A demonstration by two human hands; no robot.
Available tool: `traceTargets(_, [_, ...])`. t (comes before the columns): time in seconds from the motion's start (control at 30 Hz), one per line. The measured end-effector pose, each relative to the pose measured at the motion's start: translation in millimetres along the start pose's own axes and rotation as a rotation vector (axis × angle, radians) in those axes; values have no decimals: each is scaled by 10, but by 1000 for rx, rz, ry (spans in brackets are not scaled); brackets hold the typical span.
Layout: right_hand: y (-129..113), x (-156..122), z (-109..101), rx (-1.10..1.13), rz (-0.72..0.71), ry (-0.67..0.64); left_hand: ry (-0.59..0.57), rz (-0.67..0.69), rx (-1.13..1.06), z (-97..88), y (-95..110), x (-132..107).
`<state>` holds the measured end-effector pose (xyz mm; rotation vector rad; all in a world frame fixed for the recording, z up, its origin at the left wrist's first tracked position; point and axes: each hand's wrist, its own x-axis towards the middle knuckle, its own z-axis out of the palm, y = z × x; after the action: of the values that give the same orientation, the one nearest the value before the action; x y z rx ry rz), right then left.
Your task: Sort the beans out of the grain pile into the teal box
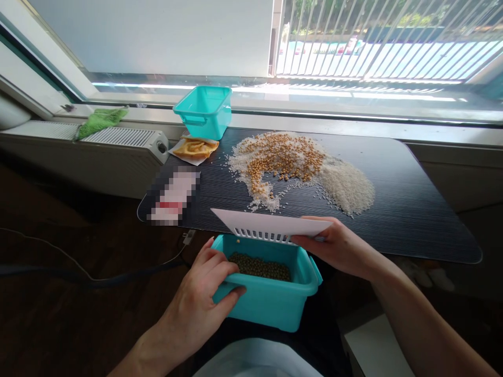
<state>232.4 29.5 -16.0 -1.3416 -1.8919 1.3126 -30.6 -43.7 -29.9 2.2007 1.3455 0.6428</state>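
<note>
My left hand (pixel 204 290) grips the near left rim of a teal plastic tub (pixel 271 301) resting in my lap, fingers over the edge and thumb on the outer wall. The tub holds a layer of soybeans (pixel 259 267). My right hand (pixel 338 246) holds a white slotted plastic basket (pixel 271 226) tilted over the tub, gripping it at its right end. On the black table (pixel 412 183) beyond lies a spread pile of soybeans mixed with rice (pixel 281 157) and a heap of plain white rice (pixel 348 186) to its right.
A second teal tub (pixel 204 111) stands at the table's back left, by a yellow cloth (pixel 195 148) on paper. A blurred-out flat item (pixel 175 196) lies at the left edge. A radiator (pixel 98 139) with a green cloth (pixel 100 119) is on the left, and a window runs behind.
</note>
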Motion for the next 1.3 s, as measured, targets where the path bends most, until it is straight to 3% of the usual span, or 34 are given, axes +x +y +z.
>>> traceTargets(0.1, [3, -57, -28, -13, -2, 73, -3, 12, -1, 0, -12, 3])
traceTargets(0.27, [88, -34, -128, -72, 29, 415, -8, 52, 6, -9, -16, 13])
traceTargets(0.47, [137, -23, -235, -139, 99, 547, -24, 35, 11, -19, 12, 21])
traceTargets(0.67, [86, 57, -277, -199, 110, 492, -24, 53, 35, -10, -8, 18])
traceTargets(0.9, [48, 2, -266, -65, 85, 364, -28, 40, 22, -13, 5, 24])
traceTargets(1.3, [24, -8, -259, 7, 67, 289, -17, 37, 27, -12, 4, 32])
